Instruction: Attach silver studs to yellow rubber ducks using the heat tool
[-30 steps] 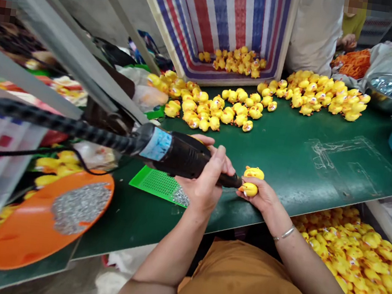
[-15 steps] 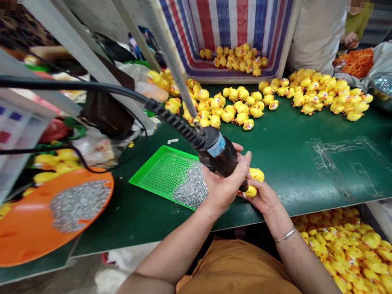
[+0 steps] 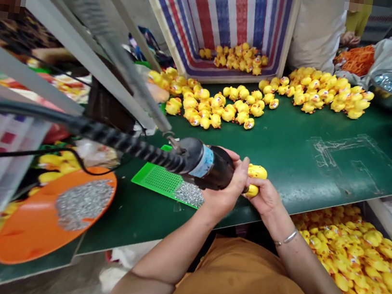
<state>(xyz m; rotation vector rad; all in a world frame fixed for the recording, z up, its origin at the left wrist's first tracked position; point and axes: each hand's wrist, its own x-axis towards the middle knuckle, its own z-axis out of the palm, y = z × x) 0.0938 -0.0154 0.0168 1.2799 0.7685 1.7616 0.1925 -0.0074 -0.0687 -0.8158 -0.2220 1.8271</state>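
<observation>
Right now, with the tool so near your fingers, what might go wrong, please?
The black corded hand tool in your left hand points at the yellow toy duck held in your right hand, so a slip could catch your fingers. Its cord crosses above the green tray and could scatter the silver bits.

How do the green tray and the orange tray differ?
The green tray is rectangular with a perforated grid; the orange tray looks round and solid. The green tray sits nearer the left hand. The green tray's silvery bits heap at one end; the orange tray's cover its middle. Both hold similar silvery bits.
</observation>
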